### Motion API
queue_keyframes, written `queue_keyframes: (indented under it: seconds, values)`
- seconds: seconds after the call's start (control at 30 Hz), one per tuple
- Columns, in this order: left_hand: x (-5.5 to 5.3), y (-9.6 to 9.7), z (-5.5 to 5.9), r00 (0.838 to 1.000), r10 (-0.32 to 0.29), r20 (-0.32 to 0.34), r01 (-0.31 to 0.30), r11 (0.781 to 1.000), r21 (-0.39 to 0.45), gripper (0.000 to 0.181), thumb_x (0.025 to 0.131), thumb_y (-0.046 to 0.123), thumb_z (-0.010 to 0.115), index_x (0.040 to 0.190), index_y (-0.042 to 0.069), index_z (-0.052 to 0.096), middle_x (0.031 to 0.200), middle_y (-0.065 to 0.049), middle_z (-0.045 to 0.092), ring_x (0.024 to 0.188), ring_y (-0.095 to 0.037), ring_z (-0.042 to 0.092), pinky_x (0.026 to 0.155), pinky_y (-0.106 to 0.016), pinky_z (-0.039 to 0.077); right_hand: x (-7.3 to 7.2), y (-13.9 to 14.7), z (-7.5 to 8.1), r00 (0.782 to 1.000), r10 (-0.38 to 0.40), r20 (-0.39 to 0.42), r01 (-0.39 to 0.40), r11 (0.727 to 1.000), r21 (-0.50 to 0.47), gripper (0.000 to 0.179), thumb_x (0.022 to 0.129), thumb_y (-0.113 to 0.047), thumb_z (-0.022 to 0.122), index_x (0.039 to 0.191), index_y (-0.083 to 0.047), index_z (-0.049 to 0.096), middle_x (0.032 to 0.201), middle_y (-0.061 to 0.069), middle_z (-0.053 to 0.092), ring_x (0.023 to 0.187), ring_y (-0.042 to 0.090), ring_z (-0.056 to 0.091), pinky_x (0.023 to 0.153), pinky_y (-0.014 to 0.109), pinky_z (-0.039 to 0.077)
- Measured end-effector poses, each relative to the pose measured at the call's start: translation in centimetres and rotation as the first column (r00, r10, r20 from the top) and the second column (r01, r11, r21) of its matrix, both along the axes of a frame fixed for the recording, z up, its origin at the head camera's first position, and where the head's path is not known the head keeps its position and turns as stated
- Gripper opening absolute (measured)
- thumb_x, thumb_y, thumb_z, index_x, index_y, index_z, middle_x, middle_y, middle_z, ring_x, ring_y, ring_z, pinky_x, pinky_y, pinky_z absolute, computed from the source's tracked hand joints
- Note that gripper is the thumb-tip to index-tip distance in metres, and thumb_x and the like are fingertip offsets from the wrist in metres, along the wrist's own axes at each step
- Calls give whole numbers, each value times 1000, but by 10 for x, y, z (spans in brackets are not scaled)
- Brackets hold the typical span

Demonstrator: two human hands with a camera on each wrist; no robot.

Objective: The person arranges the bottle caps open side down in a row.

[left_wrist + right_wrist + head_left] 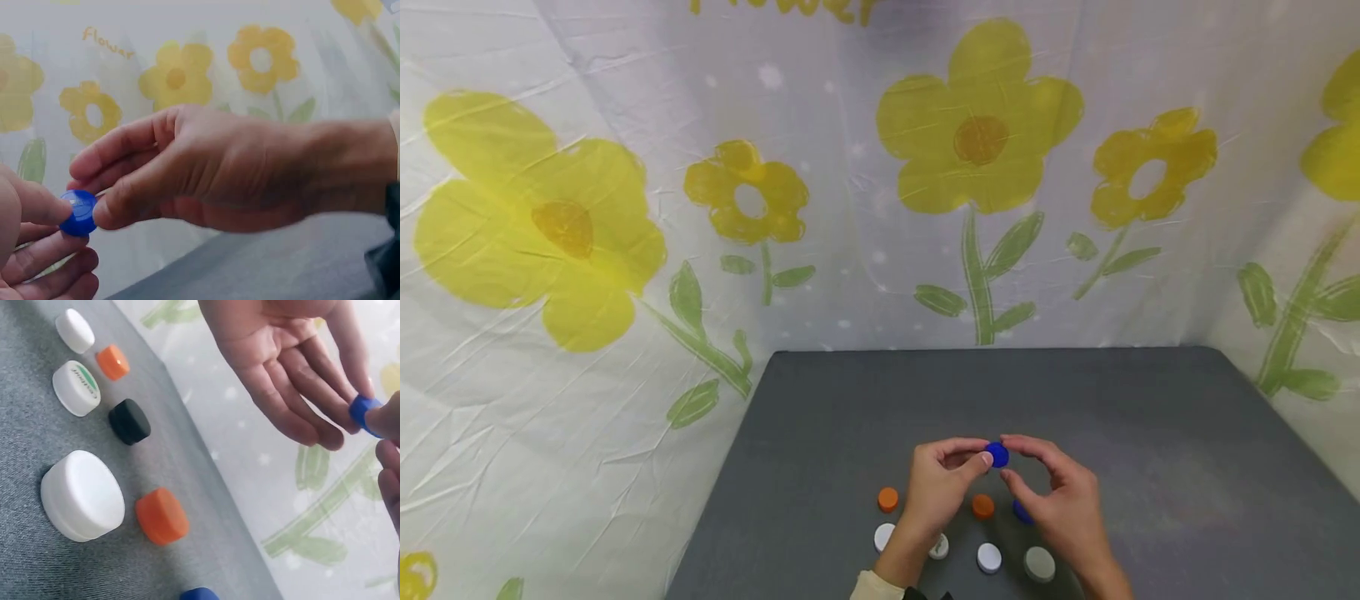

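Note:
A small blue bottle cap (997, 455) is held up between both hands, raised over the dark table. My left hand (938, 492) pinches it, its thumb lying across the cap's face. From the other side my right hand (1060, 496) holds the rim with thumb and fingertips. In the left wrist view the right hand (225, 169) reaches in from the right, its thumb at the edge of the blue cap (80, 224). The right wrist view has the left palm (269, 337) turned to the camera, with the cap (360, 412) at its fingertips.
On the table (820, 417) below lie several loose caps: orange (888, 499), a second orange (982, 506), white (988, 557), grey (1040, 564) and another blue (1021, 512). A black cap (129, 421) shows in the right wrist view. A flower-painted sheet (850, 275) hangs behind.

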State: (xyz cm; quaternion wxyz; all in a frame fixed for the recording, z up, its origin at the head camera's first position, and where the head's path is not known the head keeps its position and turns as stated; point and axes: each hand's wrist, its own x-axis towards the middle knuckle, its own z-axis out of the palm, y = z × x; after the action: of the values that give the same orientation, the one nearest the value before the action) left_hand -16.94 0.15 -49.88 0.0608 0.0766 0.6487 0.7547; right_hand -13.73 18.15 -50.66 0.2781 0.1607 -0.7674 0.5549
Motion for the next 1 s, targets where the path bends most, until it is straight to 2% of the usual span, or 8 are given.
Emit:
queue_keyframes:
  seconds: [0.13,0.2,0.3,0.5,0.73,0.83,0.93,1.0]
  values:
    - [1,1,0,998,-29,60,27,999,31,20,96,8,83,114,-2,84,107,-18,84,95,-21,81,87,-24,65,1,0,-3,1000,-26,-7,26,999,29,47,77,18,89,117,-6,81,117,12,82,113,0,74,101,14,55]
    - [1,2,-1,999,-35,16,35,999,4,22,97,9,82,116,-2,83,111,-18,83,99,-21,82,89,-23,64,2,2,-4,999,-38,-12,38,999,35,46,77,18,90,116,-6,81,115,13,82,111,0,74,99,14,56]
    - [-1,4,-2,989,-49,-137,42,997,-59,25,98,7,79,122,0,81,119,-18,82,108,-25,81,96,-26,63,2,6,-4,999,-46,-5,46,999,25,43,78,18,88,115,-3,80,114,15,82,110,0,74,98,14,56]
    - [-7,13,0,873,-118,-473,11,975,-223,29,97,7,81,126,10,82,122,-5,83,114,-17,80,102,-38,63,7,21,8,996,-65,61,65,998,9,37,84,17,85,116,-1,79,115,16,81,111,-1,74,102,12,54]
    - [-10,38,0,746,-196,-637,-44,939,-340,27,95,9,85,122,9,83,117,-5,84,112,-9,79,98,-22,61,21,40,17,967,-240,81,232,968,97,36,82,7,92,111,-13,83,109,6,84,106,-8,71,98,7,50]
    - [-11,50,-4,721,-233,-652,-55,920,-389,26,95,10,86,121,9,83,117,-4,84,112,-7,78,98,-17,59,26,48,15,937,-342,72,327,930,169,37,78,1,97,106,-18,84,104,2,85,101,-16,66,94,4,48]
    - [-12,61,-10,698,-281,-658,-85,881,-466,26,95,10,86,121,10,84,116,-1,85,112,-5,78,98,-14,56,29,57,9,910,-410,57,385,890,245,36,75,-2,100,102,-20,85,101,0,85,98,-20,62,90,2,45]
    - [-13,68,-14,697,-318,-643,-100,845,-526,26,95,11,86,121,12,84,116,1,85,112,-3,77,98,-12,55,30,63,3,899,-436,48,404,866,293,34,74,-4,101,99,-19,85,98,0,85,95,-14,65,88,2,45]
